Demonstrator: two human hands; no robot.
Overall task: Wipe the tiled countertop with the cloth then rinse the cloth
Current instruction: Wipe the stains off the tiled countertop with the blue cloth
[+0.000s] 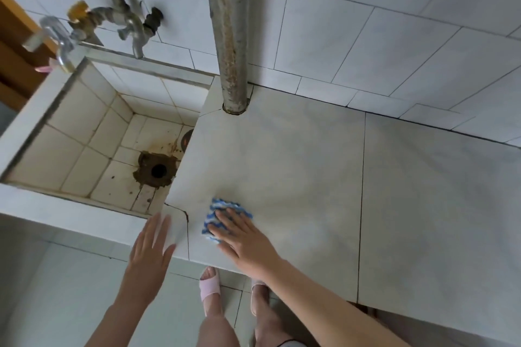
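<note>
Counter (310,166): pale tiled slab against a tiled wall. A rusted pipe (231,36) rises through its back-left corner, and I see a crack (184,214) at the front-left corner.
Sink (70,127): tiled basin just left of the counter and set lower, with a stained drain (158,170) and taps (135,28) above.
Cloth (215,210): blue-and-white, folded, flat on the counter near the front-left corner, close to the sink edge.
Right hand (244,236): fingers straight and spread, pressing the cloth down, not curled round it.
Left hand (149,248): fingers straight and released, holding nothing, over the cracked corner. I cannot tell whether it touches.
Cloth heading: much of it lies under the palm, so I judge from what shows. Its long axis seems to run from the front edge toward the wall, leaning slightly left, with the far corner aimed toward the pipe.
Risk, slip: with only flat pressure on it, the cloth could bunch or slide out from under the fingers on a fast stroke.
Risk, edge: a stroke carried left could push it over the lip into the stained basin, or snag it on the crack.
Risk, coverage: most of the slab lies to the right, so short strokes here would leave it unwiped.
</note>
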